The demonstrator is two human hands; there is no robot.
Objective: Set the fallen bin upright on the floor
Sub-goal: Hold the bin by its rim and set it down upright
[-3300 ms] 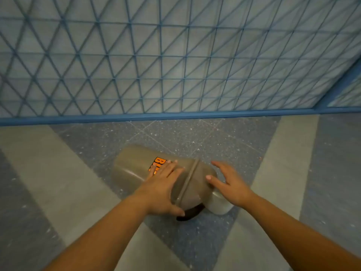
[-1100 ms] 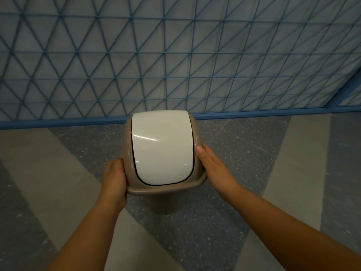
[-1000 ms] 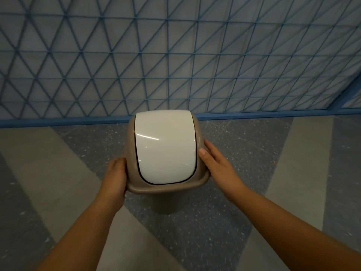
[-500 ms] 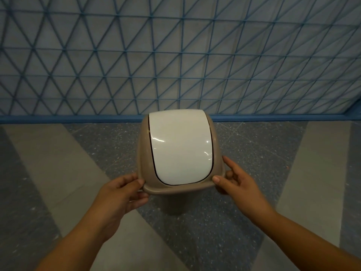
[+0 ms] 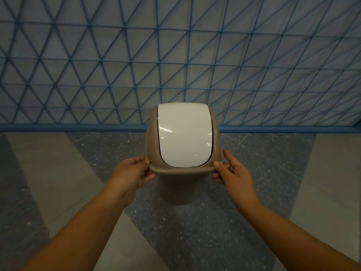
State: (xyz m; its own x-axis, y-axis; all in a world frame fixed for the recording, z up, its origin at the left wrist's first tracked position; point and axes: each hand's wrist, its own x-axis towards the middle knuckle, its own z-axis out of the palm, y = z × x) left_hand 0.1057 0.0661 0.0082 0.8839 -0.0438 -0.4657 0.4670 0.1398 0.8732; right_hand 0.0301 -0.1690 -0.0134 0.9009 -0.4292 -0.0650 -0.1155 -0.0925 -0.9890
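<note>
A: Blue lattice wall [image 5: 195, 61] across the far side with a blue strip along its foot; below it the floor [image 5: 195, 231], dark speckled tile down the middle and pale grey bands slanting off to the left and right.

B: And the bin [image 5: 166, 133] stands upright on that dark tile, centre of the scene, near the wall; tan body, glossy white swing lid [image 5: 184, 133] facing up with light glinting on it; the base is hidden under the wide top, so where exactly it meets the floor I cannot tell.

A: Left hand [image 5: 130, 173] is on the near left corner of the tan rim; thumb on top of the lip, fingers curled beneath it; a light pinch on the edge.

B: Right hand [image 5: 232, 171] mirrors it at the near right corner; thumb tip touching the rim, one finger raised beside the wall of the bin, the rest tucked under; loosely closed on the lip rather than wrapped tight.

A: Both bare forearms come in from the near corners; the right one is slightly blurred.
</note>
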